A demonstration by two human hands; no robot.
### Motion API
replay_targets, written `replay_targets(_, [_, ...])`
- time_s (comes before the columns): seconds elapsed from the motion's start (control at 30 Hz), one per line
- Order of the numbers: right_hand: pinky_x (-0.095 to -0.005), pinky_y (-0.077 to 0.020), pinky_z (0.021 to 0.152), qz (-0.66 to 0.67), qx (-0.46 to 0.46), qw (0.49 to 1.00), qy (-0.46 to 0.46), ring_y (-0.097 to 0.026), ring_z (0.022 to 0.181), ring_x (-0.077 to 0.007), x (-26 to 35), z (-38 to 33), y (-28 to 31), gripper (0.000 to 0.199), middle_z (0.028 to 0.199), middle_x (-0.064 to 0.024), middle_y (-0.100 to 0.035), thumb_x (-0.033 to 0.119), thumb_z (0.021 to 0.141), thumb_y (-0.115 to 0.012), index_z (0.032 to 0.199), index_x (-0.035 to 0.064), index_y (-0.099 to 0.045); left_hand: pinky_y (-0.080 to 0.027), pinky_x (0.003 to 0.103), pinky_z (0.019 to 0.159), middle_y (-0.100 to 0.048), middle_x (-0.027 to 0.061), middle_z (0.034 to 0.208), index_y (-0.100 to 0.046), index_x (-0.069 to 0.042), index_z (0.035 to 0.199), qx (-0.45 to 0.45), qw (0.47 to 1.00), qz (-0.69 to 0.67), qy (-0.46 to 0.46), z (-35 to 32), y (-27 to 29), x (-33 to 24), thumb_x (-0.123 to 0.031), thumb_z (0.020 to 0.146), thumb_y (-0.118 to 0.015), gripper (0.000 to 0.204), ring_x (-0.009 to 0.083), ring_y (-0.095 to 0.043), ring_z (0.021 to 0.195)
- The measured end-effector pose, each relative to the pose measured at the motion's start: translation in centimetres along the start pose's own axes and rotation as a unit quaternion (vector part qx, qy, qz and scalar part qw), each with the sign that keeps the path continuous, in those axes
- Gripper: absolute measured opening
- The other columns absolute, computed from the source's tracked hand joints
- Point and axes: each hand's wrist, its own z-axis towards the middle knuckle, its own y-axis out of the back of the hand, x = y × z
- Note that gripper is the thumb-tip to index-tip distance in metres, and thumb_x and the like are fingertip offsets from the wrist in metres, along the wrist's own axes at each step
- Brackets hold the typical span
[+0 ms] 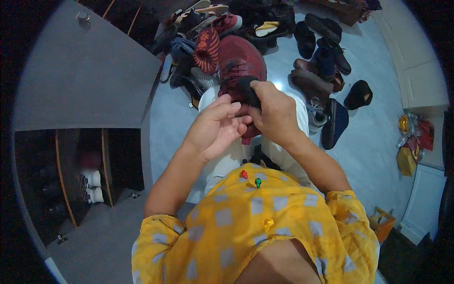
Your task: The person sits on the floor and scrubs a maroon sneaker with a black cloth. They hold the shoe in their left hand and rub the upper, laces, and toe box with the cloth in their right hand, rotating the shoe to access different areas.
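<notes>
A dark red lace-up shoe [240, 51] points away from me between my knees, its toe farthest off. Pressed against its laced upper is a dark, soft-looking black piece [248, 90], gripped in my right hand [276, 111]; whether it is a cloth or a sponge I cannot tell. My left hand [218, 125] is palm up beside the shoe's ankle end, fingers loosely bent and apart. Its fingertips lie over the shoe near my right hand. Both hands partly hide the heel end.
A heap of mixed footwear [205, 47] lies ahead to the left. More dark shoes [309, 83] are scattered on the pale floor at right. A grey cabinet door [85, 71] and shelves with white shoes [93, 187] stand left. Colourful bags [414, 142] are by the right wall.
</notes>
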Motion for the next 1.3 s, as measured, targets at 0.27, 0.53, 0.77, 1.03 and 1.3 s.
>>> replay_targets(0.27, [-0.0423, -0.0495, 0.056, 0.04, 0.011, 0.999, 0.011, -0.061, 0.071, -0.0319, 3.3, -0.2, 0.7, 0.044, 0.081, -0.0117, -0.054, 0.013, 0.066, -0.072, 0.104, 0.0074, -0.051, -0.046, 0.04, 0.095, -0.064, 0.0111, 0.109, -0.059, -0.003, 0.112, -0.111, 0.977, 0.01, -0.182, 1.4, -1.2, 1.8, -0.022, 0.093, -0.051, 0.027, 0.0254, -0.06, 0.105])
replay_targets(0.53, [-0.0422, -0.0495, 0.057, 0.067, 0.056, 0.996, -0.016, -0.062, 0.071, -0.0341, 2.6, -2.1, 0.5, 0.04, 0.081, -0.0134, -0.054, 0.012, 0.066, -0.072, 0.101, 0.0074, -0.052, -0.053, 0.043, 0.082, -0.068, 0.0112, 0.097, -0.062, -0.006, 0.106, -0.097, 0.989, -0.089, -0.065, 3.8, 1.8, 2.9, -0.035, 0.093, -0.055, 0.032, 0.0272, -0.066, 0.087])
replay_targets(0.77, [-0.0295, -0.0517, 0.072, 0.269, 0.037, 0.935, -0.227, -0.065, 0.079, -0.018, 1.1, -0.6, 2.8, 0.036, 0.097, -0.0131, -0.064, 0.013, 0.079, -0.07, 0.111, 0.0042, -0.056, -0.047, 0.046, 0.097, -0.064, 0.0158, 0.114, -0.055, -0.002, 0.121, -0.123, 0.979, -0.029, -0.16, 3.9, 1.6, 2.1, -0.027, 0.092, -0.054, 0.039, 0.0308, -0.062, 0.105])
replay_targets(1.03, [-0.0538, -0.0289, 0.105, 0.04, 0.05, 0.998, 0.023, -0.036, 0.131, -0.0415, -1.4, 0.0, -1.2, 0.061, 0.135, -0.0204, -0.043, 0.03, 0.075, -0.073, 0.127, 0.0068, -0.05, -0.042, 0.044, 0.104, -0.061, 0.0129, 0.122, -0.052, -0.003, 0.128, -0.044, 0.982, -0.116, -0.144, 3.8, 3.5, 2.1, -0.013, 0.083, -0.059, 0.047, 0.0296, -0.057, 0.114])
replay_targets(1.3, [-0.0504, -0.0355, 0.102, 0.031, 0.055, 0.997, 0.05, -0.04, 0.126, -0.0435, -4.4, 3.8, -3.3, 0.051, 0.133, -0.0184, -0.047, 0.006, 0.071, -0.07, 0.12, 0.008, -0.054, -0.048, 0.041, 0.097, -0.063, 0.0105, 0.117, -0.058, -0.003, 0.119, -0.082, 0.982, -0.023, -0.166, 4.6, 4.0, 2.5, 0.001, 0.08, -0.059, 0.04, 0.025, -0.061, 0.106])
